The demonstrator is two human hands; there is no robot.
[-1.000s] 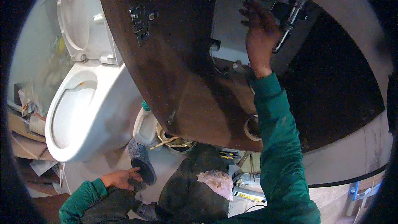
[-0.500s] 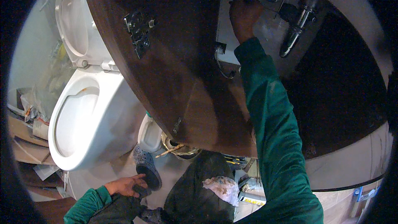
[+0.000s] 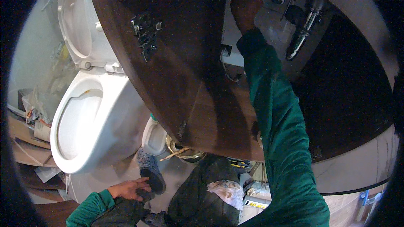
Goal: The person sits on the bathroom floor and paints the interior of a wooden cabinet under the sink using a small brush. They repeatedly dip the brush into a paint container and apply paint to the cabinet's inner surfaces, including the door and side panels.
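My right hand [image 3: 246,5] is raised deep inside the dark brown cabinet [image 3: 185,71], close to its back wall. Its fingers are curled near a thin dark line, perhaps a hose, at the picture's top edge; what they grip is too dark to make out. To the right of that hand, a chrome drain trap [image 3: 304,33] hangs below the basin. A short cable [image 3: 227,68] sticks out of a wall box under my right wrist. My left hand [image 3: 129,189] lies on my dark trouser leg, fingers stretched out, holding nothing.
A white toilet [image 3: 78,126] with raised lid stands left of the cabinet. Metal hinge hardware [image 3: 145,35] sits on the cabinet panel. Below are a small white tub [image 3: 155,138], a brass-coloured bowl [image 3: 187,155], a stained cloth [image 3: 227,192] and a white tube [image 3: 256,204]. Cardboard [image 3: 29,151] lies at left.
The view has shifted slightly. My right hand has edged upward by the cabinet's back wall, fingers still curled. My left hand stays on my leg.
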